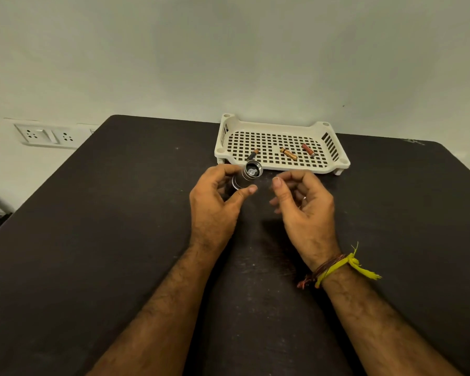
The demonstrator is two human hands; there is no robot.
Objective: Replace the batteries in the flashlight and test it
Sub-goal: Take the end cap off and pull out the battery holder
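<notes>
Dark table, tray at far edge with three batteries. My left hand grips flashlight, lens up; right hand loosely curled, empty. Judging battery swap underway: next, fetch a cell.

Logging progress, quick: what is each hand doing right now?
Left hand: grips the flashlight.
Right hand: loosely curled, holding nothing visible.
</notes>
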